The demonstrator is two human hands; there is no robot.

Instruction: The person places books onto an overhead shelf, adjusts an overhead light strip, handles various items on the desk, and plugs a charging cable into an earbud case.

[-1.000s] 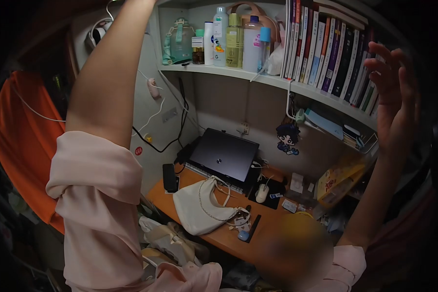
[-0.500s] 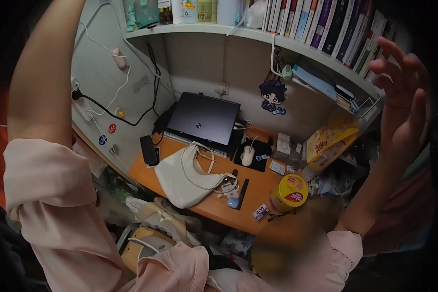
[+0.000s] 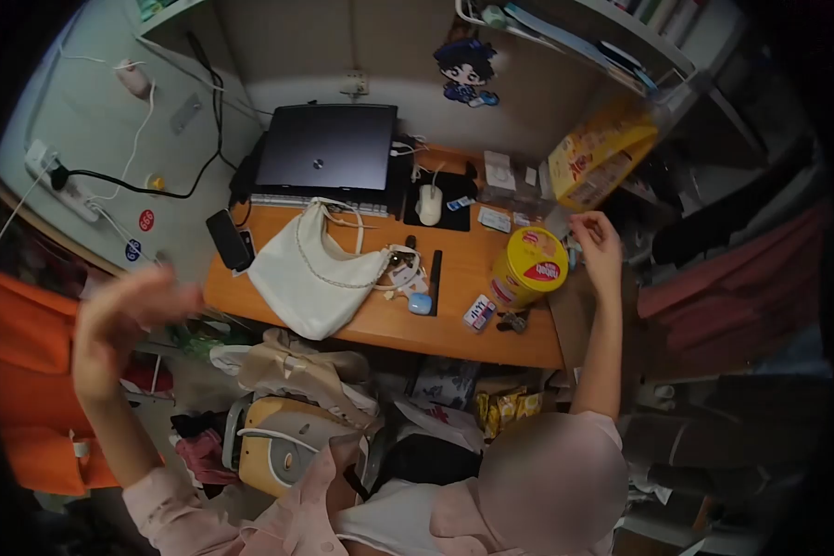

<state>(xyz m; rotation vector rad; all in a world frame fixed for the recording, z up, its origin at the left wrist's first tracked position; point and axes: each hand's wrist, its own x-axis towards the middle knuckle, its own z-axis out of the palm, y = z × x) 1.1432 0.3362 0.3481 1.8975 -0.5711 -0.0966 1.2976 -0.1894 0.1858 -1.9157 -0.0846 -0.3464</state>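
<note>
White shoulder bag [image 3: 310, 278]: in the head view, my only feed, it slumped on the orange-brown desk [image 3: 389, 326], and I took it as my landmark.
Yellow Nabati tub [image 3: 530, 267]: it stood lidded on the desk, to the right of the bag, with a small printed packet [image 3: 479, 313] between the two, nearer the tub. I judged it light for its bulk, stiff-walled and smooth enough to slip under damp fingers; its contents I couldn't see.
Hold on the tub: I would have favoured its round sides, just beneath the lid rim, with a wide span and a mild squeeze, since thin walls might dent.
Right hand [image 3: 598, 243]: it hung to the right of the bag, beyond the tub and close beside its lid, fingers bent toward the thumb with little gap, if any. I made out nothing in its grasp, and couldn't tell whether the fingertips pinched something small.
Left hand [image 3: 134, 310]: it was in the air to the left of the bag, blurred, fingers loosely extended and well short of a fist, gripping nothing that I could see.
Orange cloth [image 3: 18, 371]: it hung farther left of the bag than that hand; I judged it soft and limp, best taken by a pinched fold.
Laptop [image 3: 324, 148]: it sat just behind the bag.
</note>
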